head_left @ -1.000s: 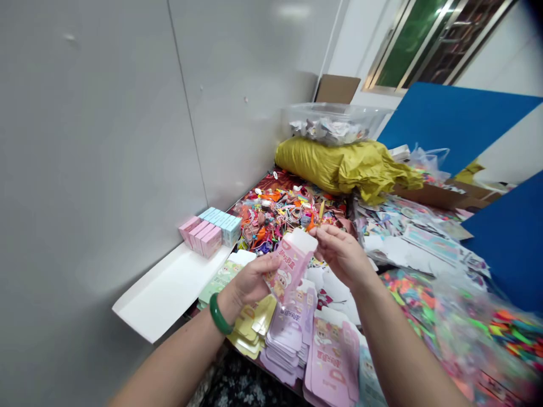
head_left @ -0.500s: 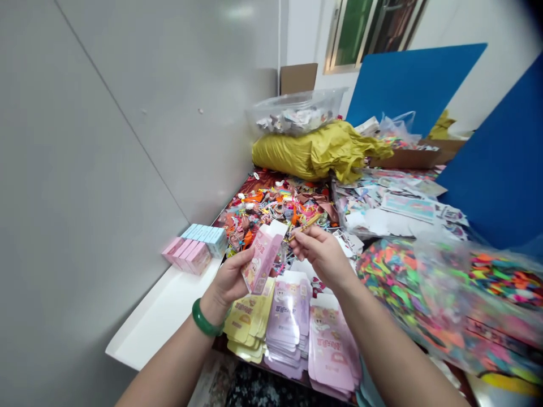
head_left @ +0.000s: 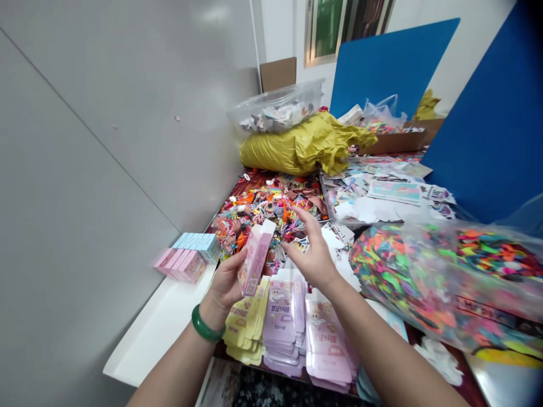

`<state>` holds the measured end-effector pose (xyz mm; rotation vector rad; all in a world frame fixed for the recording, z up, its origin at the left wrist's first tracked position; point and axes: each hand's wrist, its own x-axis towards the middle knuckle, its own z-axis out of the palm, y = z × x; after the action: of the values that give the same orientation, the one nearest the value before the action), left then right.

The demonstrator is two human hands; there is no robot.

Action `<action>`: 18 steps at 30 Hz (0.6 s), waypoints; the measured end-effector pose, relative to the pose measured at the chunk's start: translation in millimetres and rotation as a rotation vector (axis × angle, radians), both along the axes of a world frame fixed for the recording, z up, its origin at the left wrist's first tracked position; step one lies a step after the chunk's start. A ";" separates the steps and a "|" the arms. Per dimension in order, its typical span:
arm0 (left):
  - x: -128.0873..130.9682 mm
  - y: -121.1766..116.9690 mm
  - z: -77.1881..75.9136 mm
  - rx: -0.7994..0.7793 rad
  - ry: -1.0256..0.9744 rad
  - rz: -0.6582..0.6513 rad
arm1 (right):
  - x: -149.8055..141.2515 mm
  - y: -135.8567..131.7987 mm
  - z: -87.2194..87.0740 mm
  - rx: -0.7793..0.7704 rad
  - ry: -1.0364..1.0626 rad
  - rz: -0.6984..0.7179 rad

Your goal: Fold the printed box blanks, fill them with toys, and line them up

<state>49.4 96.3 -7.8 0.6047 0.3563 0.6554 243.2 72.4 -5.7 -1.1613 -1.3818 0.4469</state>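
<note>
A small pink carton (head_left: pixel 255 257) with its white top flap raised is gripped by my left hand (head_left: pixel 229 280), which has a green bangle at the wrist. Just right of the carton, my right hand (head_left: pixel 311 254) has its thumb and fingers spread, and nothing shows between them. The inside of the carton is hidden from this angle. Beyond both hands lies a loose heap of small colourful hair ties and trinkets (head_left: pixel 267 212). Below them are stacks of flat cartons in yellow (head_left: pixel 246 325), purple (head_left: pixel 282 322) and pink (head_left: pixel 326 345).
Folded-up pink (head_left: pixel 180 265) and blue boxes (head_left: pixel 203 246) stand on a white tray (head_left: pixel 156 322) by the grey wall. A clear bag of bright pieces (head_left: pixel 394 277) fills the right side. Paper cards (head_left: pixel 382 209), a yellow sack (head_left: pixel 292 147) and blue boards (head_left: pixel 390 62) are behind.
The thin gold-coloured piece that my right hand pinched is no longer in it, and its fingers have spread. My left hand keeps the pink carton, slightly turned. The camera view has shifted.
</note>
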 end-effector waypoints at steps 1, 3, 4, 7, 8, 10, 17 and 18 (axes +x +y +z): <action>1.5 1.3 0.1 0.002 0.002 0.000 | 0.0 -1.4 0.6 0.066 -0.128 0.021; 4.4 3.6 0.1 -0.003 0.005 -0.019 | 0.3 -2.8 2.2 0.140 -0.333 0.057; 5.6 4.7 0.0 -0.009 0.010 -0.033 | 0.7 -2.6 2.7 0.152 -0.389 0.078; 7.9 7.2 -1.3 -0.039 0.029 -0.048 | 2.7 0.0 2.5 0.112 -0.347 0.149; 8.2 8.0 -2.0 -0.055 0.035 -0.043 | 3.5 0.9 2.1 0.072 -0.254 0.163; 7.9 9.4 -4.2 -0.084 0.037 -0.029 | 5.4 2.5 1.5 -0.062 0.021 0.186; 0.9 14.1 -11.7 -0.118 0.009 0.029 | 15.5 8.4 0.2 -0.342 0.874 0.334; -0.2 15.1 -12.2 -0.114 0.007 0.028 | 16.4 9.2 -0.8 -0.373 0.915 0.349</action>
<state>49.2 111.4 -20.0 0.4940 0.4069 0.6555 259.6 81.6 -6.5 -0.8077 -0.6882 1.3396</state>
